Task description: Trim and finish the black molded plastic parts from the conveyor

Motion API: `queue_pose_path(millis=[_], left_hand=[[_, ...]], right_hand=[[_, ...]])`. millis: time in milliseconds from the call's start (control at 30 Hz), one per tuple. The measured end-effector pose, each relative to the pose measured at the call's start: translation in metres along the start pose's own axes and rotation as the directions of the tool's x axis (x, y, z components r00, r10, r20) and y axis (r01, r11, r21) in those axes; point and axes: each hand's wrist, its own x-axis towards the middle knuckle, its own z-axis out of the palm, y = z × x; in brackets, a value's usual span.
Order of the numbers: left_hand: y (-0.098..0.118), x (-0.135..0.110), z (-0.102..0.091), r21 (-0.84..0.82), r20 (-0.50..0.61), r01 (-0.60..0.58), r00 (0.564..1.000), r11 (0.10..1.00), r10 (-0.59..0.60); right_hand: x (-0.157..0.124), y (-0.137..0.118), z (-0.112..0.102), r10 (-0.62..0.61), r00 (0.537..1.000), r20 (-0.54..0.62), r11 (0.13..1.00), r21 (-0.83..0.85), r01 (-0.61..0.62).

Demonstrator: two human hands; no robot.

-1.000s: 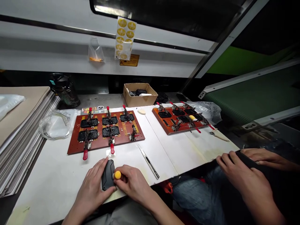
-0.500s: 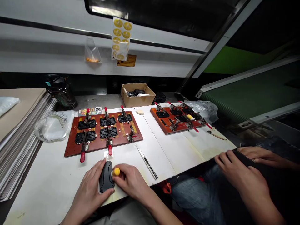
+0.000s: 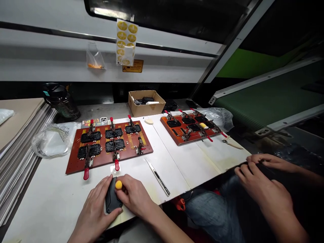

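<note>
A flat black plastic case (image 3: 111, 199) with ridged lines lies at the table's near edge. My left hand (image 3: 93, 206) holds it, fingers along its left side and thumb at its lower right corner. Pinched in my right hand (image 3: 136, 195) is a small tool with a round yellow end (image 3: 118, 184), over the case's upper right part. The tool's lower end is hidden. Beyond my hands sits a red-brown fixture board (image 3: 73, 162) with black parts under red-handled clamps. To the right of my right hand lies a craft knife (image 3: 158, 177).
A second clamp board (image 3: 174, 136) stands further right, with a yellow-and-white piece (image 3: 203, 126) on it. Tweezers (image 3: 232, 145) lie near it. Behind are a cardboard box (image 3: 146, 108) and a dark bottle (image 3: 60, 103). Stacked sheets (image 3: 25, 152) are at left; a co-worker's hands (image 3: 263, 185) at right.
My right hand has moved left with the yellow-ended tool, from the case's right edge to over its upper part. My left hand stays on the case. The view has shifted slightly.
</note>
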Motion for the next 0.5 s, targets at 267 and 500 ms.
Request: queue_pose_path(millis=[267, 500], left_hand=[[-0.003, 0.0, 0.001, 0.023, -0.001, -0.03, 1.0, 0.999, 0.03], [0.034, -0.013, -0.009, -0.008, -0.241, -0.21, 0.949, 0.978, 0.202]], right_hand=[[-0.048, 0.012, -0.012, 0.096, 0.994, -0.056, 0.958, 0.278, -0.077], [-0.049, 0.022, -0.002, -0.035, 0.983, -0.181, 0.952, 0.293, 0.087]])
